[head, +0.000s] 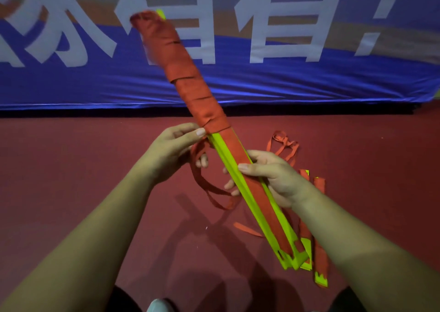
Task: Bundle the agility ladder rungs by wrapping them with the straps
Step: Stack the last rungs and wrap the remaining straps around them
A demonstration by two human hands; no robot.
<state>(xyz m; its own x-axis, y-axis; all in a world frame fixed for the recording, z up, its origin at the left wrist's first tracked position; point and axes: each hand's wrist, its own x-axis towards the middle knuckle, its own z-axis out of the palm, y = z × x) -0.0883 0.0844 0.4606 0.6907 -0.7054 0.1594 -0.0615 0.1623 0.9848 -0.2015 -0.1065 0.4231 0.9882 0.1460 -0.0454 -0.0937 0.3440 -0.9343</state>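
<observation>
1. The left hand point(173, 150), at 9 o'clock of the rungs point(256, 216), pinched the strap point(202, 188) between thumb and curled fingers, right at the wrap's point(190, 73) lower edge. Slack hung toward 6 o'clock.
2. The rungs were held in the air, wrapped toward 11 o'clock and bare toward 5 o'clock.
3. The right hand point(273, 178) gripped the bare stretch, thumb on top and fingers curled beneath.
4. Each next turn likely needed the strap taut and overlapping, the rungs squeezed flush, and that grip shifted toward 5 o'clock.
</observation>
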